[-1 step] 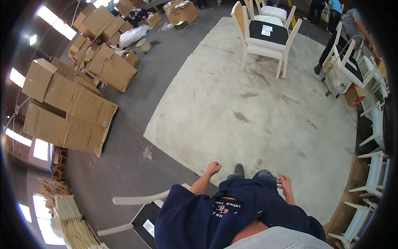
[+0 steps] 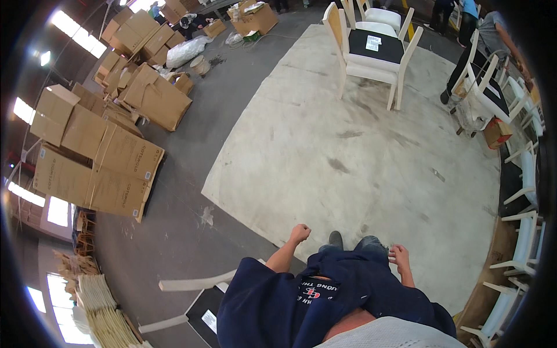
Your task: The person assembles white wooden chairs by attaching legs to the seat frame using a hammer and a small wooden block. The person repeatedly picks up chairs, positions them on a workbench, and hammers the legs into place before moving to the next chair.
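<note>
My left hand (image 2: 300,233) hangs in front of my body, its fingers curled into a loose fist with nothing visible in it. My right hand (image 2: 399,255) is beside my right thigh, fingers loosely bent and apart, holding nothing I can see. Both hands are over the pale floor sheet (image 2: 278,151), and my shoes stand on it. Close by my left elbow is a chair (image 2: 206,301) with pale legs, a black panel and a white label, partly hidden by my sleeve.
Pale chairs (image 2: 376,66) stand at the sheet's far end. More chairs (image 2: 516,246) line the right side, where a person (image 2: 498,35) bends over one. Cardboard boxes (image 2: 125,168) are stacked at left, with a white bundle (image 2: 188,51) and a bucket (image 2: 200,65) farther back.
</note>
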A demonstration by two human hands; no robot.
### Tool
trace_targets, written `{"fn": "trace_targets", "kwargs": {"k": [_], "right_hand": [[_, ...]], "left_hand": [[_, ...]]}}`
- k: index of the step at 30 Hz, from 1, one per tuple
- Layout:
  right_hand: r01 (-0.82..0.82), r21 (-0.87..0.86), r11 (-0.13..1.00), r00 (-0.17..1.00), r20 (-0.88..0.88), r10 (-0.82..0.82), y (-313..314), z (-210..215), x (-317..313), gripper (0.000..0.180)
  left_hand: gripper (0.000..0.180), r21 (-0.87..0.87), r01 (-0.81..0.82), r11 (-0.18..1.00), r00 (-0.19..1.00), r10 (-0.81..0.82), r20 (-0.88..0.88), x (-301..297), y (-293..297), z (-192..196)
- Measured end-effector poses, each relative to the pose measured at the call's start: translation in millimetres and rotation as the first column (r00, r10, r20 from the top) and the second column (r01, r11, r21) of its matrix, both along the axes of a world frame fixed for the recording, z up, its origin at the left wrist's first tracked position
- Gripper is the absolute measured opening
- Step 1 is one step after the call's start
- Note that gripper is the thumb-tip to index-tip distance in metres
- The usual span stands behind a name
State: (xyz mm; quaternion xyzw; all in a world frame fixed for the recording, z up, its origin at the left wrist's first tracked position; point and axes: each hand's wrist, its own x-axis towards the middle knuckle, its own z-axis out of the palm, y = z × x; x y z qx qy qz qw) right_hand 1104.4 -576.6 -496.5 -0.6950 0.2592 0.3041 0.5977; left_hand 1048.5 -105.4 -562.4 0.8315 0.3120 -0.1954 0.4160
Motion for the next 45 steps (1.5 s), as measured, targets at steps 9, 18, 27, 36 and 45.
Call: {"fn": "trace_targets", "kwargs": {"k": [9,18,27,36,45], "right_hand": [[-0.644,-0.564,0.517,0.628,-0.002,0.778,-78.2,-169.9,38.4,0.025],[-0.354,-0.485,0.8,0.873,0.135,0.468,-57.0,-174.3,263.4,0.02],[0.429,0.141,0.892,0.869,0.204,-0.45,3.9,-16.5,512.1,0.036],[0.757,-0.124,0.641,0.595,-0.274,-0.756,35.3,-110.5,357.4,0.027],[0.481,-0.349,0.804,0.853,-0.027,-0.522,131.3,-94.4,337.5,0.028]], "left_hand": [[0.027,-0.137,0.014,0.99,0.998,-0.023,-0.064,173.8,-14.6,6.5],[0.029,0.095,0.084,0.992,0.996,-0.084,0.002,345.6,0.2,-4.8],[0.029,0.042,0.36,0.932,0.932,-0.362,0.036,582.2,-23.1,15.5],[0.03,0.141,0.707,0.693,0.684,-0.72,0.116,723.2,-47.2,-0.2],[0.03,-0.06,0.752,0.656,0.647,-0.753,-0.118,776.4,1.1,-18.0]]}}
